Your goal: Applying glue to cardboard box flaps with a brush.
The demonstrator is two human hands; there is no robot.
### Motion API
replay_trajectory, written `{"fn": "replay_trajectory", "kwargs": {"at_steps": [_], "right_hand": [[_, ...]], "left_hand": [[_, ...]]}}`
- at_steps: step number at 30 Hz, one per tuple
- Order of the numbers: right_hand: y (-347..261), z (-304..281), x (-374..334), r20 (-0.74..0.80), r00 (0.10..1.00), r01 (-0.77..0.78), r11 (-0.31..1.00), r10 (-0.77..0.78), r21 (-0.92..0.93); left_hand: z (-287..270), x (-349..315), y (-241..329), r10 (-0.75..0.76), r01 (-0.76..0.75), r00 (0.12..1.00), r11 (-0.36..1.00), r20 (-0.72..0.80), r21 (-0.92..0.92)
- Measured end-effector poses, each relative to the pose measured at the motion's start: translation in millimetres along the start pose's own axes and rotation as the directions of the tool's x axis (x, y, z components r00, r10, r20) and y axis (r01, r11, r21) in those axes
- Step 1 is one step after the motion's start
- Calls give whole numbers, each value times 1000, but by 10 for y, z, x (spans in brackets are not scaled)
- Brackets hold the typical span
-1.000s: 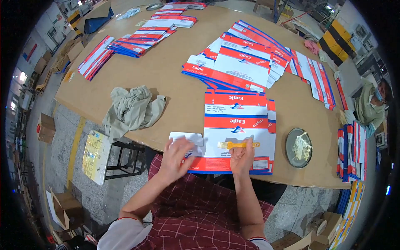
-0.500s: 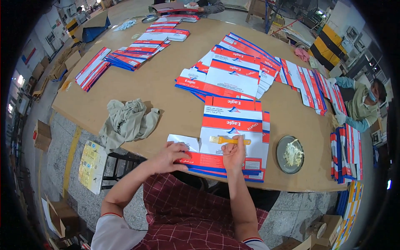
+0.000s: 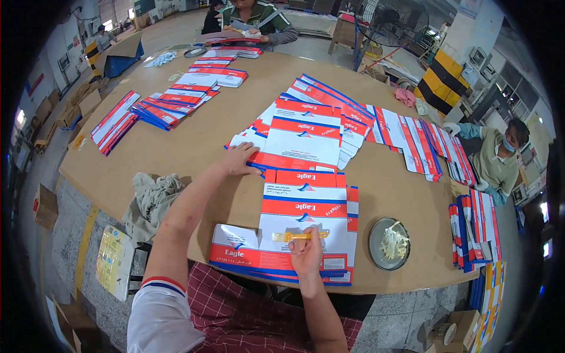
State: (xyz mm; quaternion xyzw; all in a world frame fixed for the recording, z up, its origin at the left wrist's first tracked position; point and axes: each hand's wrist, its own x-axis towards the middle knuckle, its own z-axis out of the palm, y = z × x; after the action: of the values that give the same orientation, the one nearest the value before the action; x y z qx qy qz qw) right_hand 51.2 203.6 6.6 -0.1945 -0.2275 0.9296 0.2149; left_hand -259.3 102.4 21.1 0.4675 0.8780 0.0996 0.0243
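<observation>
In front of me lies a stack of flat red, white and blue cartons (image 3: 303,206), with a smaller printed flap sticking out at its left. My right hand (image 3: 307,256) is closed around the yellow handle of a flat brush (image 3: 288,236), held over the stack's white panel with the bristles toward the left. Farther out is a fanned pile of similar flat cartons (image 3: 300,144). My left hand (image 3: 240,159) reaches to this pile's left edge, fingers apart at the corner of a carton. To the right of the near stack, a round dish (image 3: 389,244) holds pale paste.
A grey-green cloth (image 3: 152,206) lies at the table's left edge. More carton piles (image 3: 176,100) lie at the far left and on the right (image 3: 477,229). Co-workers stand at the far side (image 3: 259,23) and at the right (image 3: 494,159). A stool (image 3: 115,265) stands at lower left.
My left hand has gone from the near stack's left side out to the far pile. My right hand still holds the brush over the near stack. The view has tilted up slightly.
</observation>
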Motion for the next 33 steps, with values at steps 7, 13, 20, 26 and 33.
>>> {"fn": "replay_trajectory", "kwargs": {"at_steps": [7, 13, 20, 26, 33], "right_hand": [[-65, -15, -13, -58, 998, -18, 1000, 19, 17], [-18, 22, -63, 32, 999, 14, 1000, -14, 24], [-150, 193, -340, 169, 985, 27, 1000, -28, 11], [-211, 449, -822, 465, 865, 218, 976, -189, -7], [10, 74, -282, -13, 1000, -21, 990, 23, 140]], "left_hand": [[-13, -76, -236, 223, -230, 973, 947, 57, 227], [-161, -321, -221, 307, -287, 949, 745, 73, 602], [-1019, -687, 347, 227, 14, 863, 882, -451, 471], [-411, -2190, 1451, 405, -264, 880, 852, -248, 452], [36, -2575, 1645, -86, -103, 917, 893, -390, -438]]}}
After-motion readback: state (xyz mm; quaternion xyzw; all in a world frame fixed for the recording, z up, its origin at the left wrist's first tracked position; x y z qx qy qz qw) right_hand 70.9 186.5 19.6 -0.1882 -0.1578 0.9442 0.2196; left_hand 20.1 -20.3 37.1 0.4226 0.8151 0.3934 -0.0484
